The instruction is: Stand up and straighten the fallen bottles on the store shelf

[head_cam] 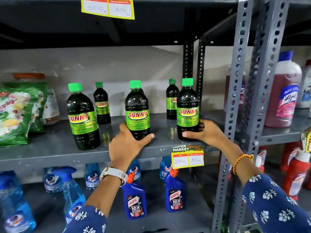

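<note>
fingers (148,137) round upright bottle (137,111), seemingly touching

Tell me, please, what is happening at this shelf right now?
A person is tidying dark green-capped plastic Sunny bottles on the grey metal shelf. The left hand grips the base of the middle front bottle, and the right hand grips the base of the right front bottle. Both bottles are upright. A third front bottle stands at the left, untouched, and two smaller ones stand behind. None lies fallen in view.
</note>
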Demonstrator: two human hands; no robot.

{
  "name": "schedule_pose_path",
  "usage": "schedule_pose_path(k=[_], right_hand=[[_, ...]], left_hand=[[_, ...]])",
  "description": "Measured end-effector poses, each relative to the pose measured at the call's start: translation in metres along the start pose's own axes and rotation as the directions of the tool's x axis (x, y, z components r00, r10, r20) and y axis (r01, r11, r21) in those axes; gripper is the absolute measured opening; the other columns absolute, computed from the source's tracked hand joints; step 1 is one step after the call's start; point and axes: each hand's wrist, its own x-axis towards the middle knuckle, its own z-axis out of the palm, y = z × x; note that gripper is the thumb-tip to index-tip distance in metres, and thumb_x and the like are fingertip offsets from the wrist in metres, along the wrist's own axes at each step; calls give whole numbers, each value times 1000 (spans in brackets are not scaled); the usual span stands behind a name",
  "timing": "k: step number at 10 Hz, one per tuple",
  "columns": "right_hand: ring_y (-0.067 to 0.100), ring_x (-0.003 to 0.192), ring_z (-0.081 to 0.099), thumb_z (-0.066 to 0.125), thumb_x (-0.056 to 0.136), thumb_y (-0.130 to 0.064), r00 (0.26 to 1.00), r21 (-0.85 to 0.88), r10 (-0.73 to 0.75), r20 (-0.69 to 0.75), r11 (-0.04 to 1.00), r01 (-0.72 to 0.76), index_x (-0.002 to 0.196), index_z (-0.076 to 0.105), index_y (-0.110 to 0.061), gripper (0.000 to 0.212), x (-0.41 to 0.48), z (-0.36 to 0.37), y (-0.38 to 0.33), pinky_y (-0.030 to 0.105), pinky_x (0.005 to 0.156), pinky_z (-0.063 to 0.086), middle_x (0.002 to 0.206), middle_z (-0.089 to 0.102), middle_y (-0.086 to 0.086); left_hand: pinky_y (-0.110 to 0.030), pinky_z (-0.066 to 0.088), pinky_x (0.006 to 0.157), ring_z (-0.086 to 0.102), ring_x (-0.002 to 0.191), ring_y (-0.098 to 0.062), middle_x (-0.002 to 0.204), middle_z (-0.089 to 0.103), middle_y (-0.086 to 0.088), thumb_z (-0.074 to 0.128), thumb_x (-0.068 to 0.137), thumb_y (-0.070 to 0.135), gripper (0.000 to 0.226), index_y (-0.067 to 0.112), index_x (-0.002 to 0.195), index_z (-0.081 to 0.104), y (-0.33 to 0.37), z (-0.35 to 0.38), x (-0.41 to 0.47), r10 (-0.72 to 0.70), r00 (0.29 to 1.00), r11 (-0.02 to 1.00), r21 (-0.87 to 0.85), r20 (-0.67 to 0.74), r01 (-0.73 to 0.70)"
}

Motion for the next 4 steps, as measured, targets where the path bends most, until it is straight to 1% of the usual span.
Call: schedule_pose_path(k=[1, 2, 3, 4], right_hand=[[16, 114, 56, 65, 59, -64, 993, 140, 46, -111, 990, -31, 131, 46, -14, 90, -3, 1, -4, 32, 100, 42, 126, 58, 2], [5, 89, 53, 52, 78, -59, 918, 253, 54, -393, 966, 52, 117, 50, -15, 59, -19, 11, -12, 15, 79, 39, 99, 57, -8], [-1, 56, 43, 54, 86, -44, 780, 444, 54, -624, 846, 296, 68, 43, -16, 35, -38, 20, -46, 15, 64, 38, 57, 43, -16], [36, 88, 59, 46, 92, -44, 725, 456, -24, -689, 763, 458, 90, 52, 16, 60, -43, 18, -123, 41, 91, 46, 91, 64, 25]], left_hand=[[-37, 45, 83, 58, 108, -29, 123, 59, -9, 57, 63, 76, 106, 8, 138, 27, -4, -7, 2, -19, 998, 979, -201, 61, 31], [-30, 42, 97, 50, 119, -17, 139, 45, -4, 59, 68, 71, 103, 13, 144, 22, -12, -20, -3, -52, 992, 793, -600, 111, 109], [-32, 43, 99, 54, 106, -8, 121, 54, 2, 57, 76, 51, 70, 15, 134, 40, -21, -43, -13, -110, 990, 532, -837, 85, 131], [-36, 47, 85, 56, 86, -8, 94, 58, 11, 53, 89, 52, 52, 13, 122, 53, -13, -91, 9, -59, 992, 560, -826, -110, -58]])
